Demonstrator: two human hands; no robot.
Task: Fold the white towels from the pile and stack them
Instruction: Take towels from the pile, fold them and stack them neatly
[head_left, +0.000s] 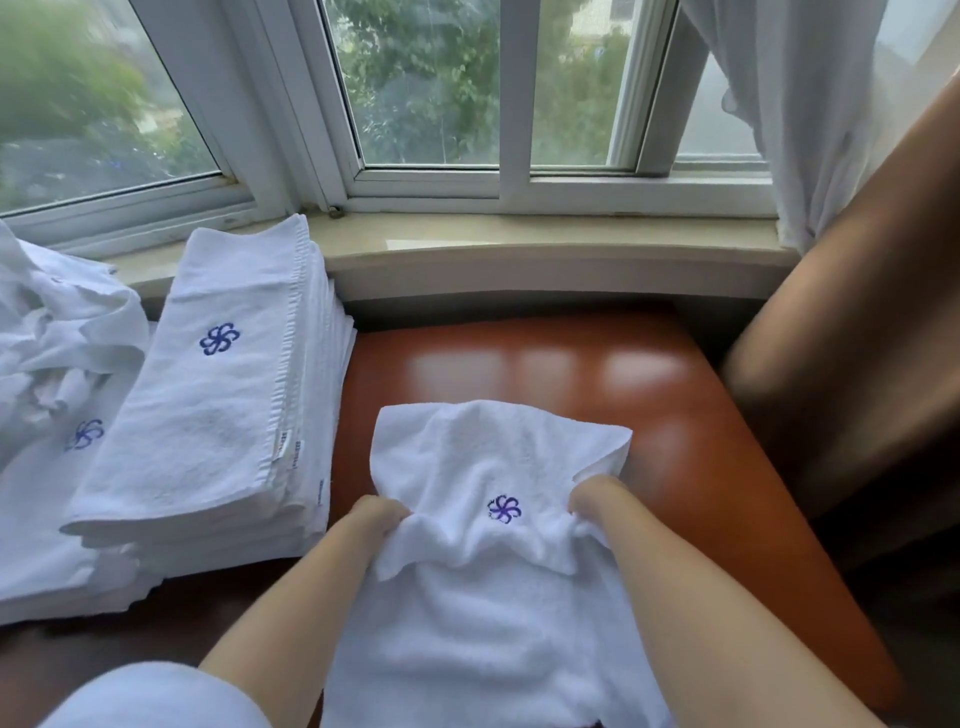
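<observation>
A white towel (483, 467) with a blue flower emblem lies in front of me on the reddish-brown table (675, 415). My left hand (376, 517) grips its left edge. At the opposite edge my right hand (597, 501) grips the cloth, and the far part is lifted and bunched between the two hands. The towel's near part hangs toward me. To the left stands a stack of folded white towels (218, 405) with the same emblem on top. Further left lies a loose pile of unfolded towels (57, 332).
A stone window sill (519, 244) and a white-framed window (431, 176) run along the table's far side. A white curtain (810, 104) hangs at the right, with a brown upholstered surface (857, 338) beside the table. More flat white towels (41, 545) lie under the stack.
</observation>
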